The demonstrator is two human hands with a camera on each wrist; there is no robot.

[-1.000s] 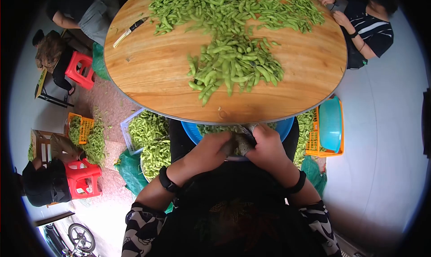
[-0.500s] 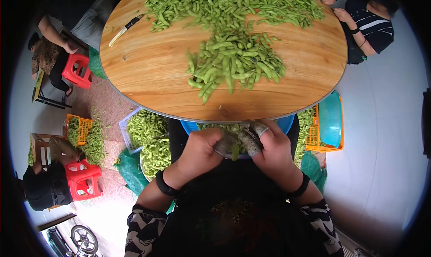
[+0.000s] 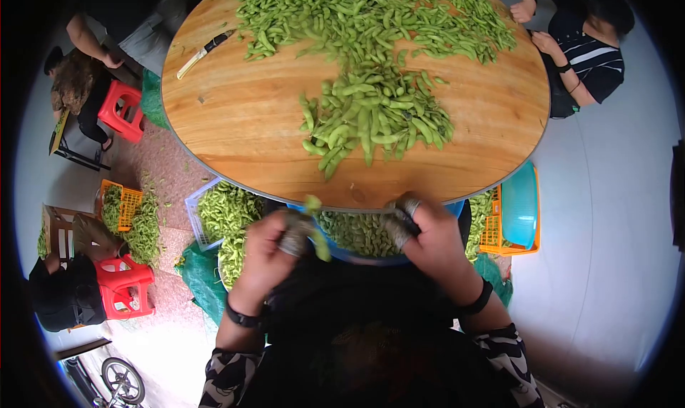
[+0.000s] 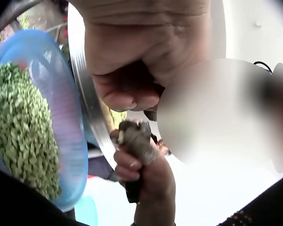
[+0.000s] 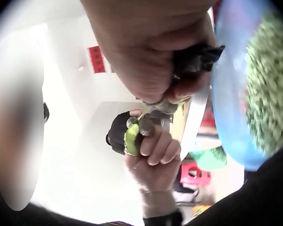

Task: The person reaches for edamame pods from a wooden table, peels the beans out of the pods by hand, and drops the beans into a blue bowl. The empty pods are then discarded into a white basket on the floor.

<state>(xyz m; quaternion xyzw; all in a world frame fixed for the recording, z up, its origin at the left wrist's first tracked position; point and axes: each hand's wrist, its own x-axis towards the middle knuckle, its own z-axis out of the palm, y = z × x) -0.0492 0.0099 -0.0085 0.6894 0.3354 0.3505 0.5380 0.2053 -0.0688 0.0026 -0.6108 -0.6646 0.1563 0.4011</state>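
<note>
Green pod (image 5: 131, 141) in left hand (image 5: 155, 157)

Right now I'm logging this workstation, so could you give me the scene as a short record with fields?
Left hand: pinches a green pod
Right hand: grips a dark object, identity unclear
Blue basin: holds green beans; partly hidden by the table edge
Table: wooden; bears loose pods and a black-handled knife
</note>
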